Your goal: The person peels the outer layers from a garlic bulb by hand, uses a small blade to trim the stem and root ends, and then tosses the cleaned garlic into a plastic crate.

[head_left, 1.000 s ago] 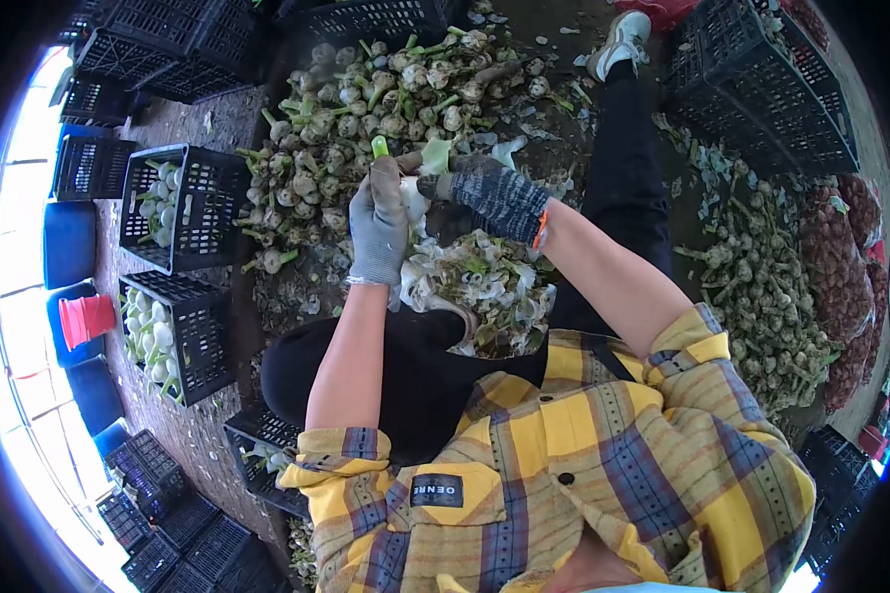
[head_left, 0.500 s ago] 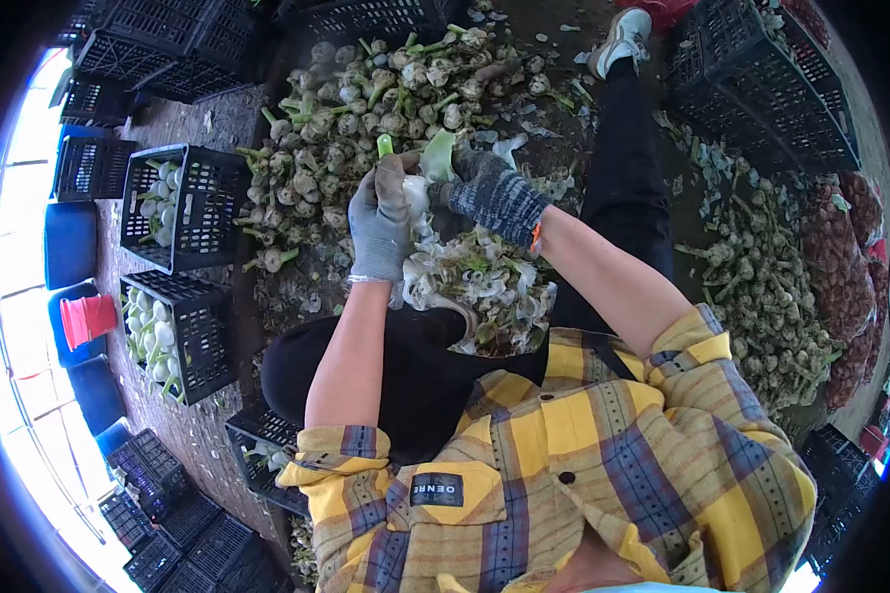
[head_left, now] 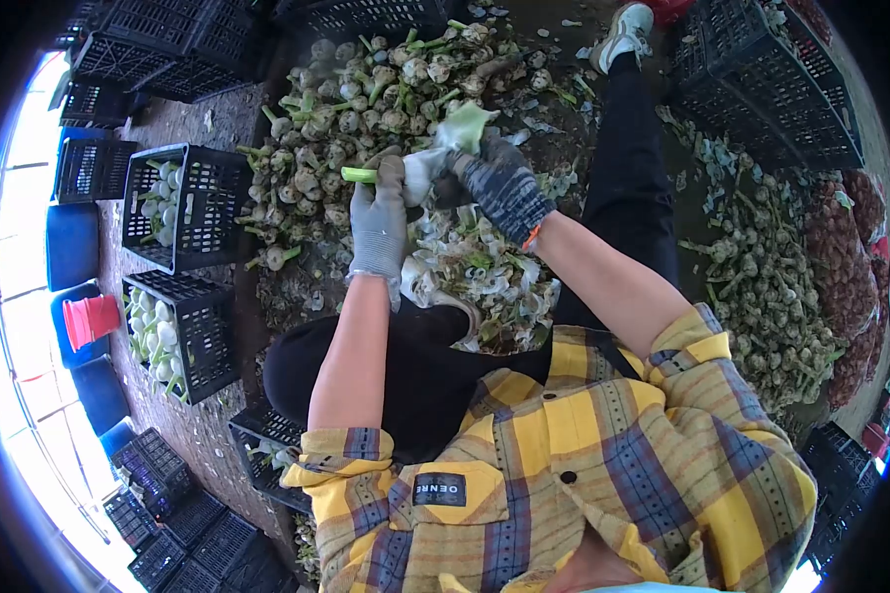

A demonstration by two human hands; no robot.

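Note:
My left hand [head_left: 378, 225], in a light grey glove, is closed round a garlic bulb [head_left: 421, 176] whose green cut stem [head_left: 359, 175] sticks out to the left. My right hand [head_left: 501, 188], in a dark speckled glove, pinches a pale green garlic skin [head_left: 465, 127] at the upper right of the bulb. Both hands are close together over the heap of unpeeled garlic [head_left: 316, 158] and a pile of loose peelings [head_left: 489, 272]. The fingers partly hide the bulb.
On the left stand black crates [head_left: 180, 326] with peeled white garlic bulbs. More garlic [head_left: 761, 287] lies on the floor at right, beside red mesh sacks [head_left: 841, 267]. A tall black crate [head_left: 761, 89] stands at upper right; a red bucket [head_left: 91, 320] is at far left.
The garlic bulb has tipped so its stem points left instead of up. My right hand has moved slightly, and the skin it holds has shifted up and right, peeling from the bulb.

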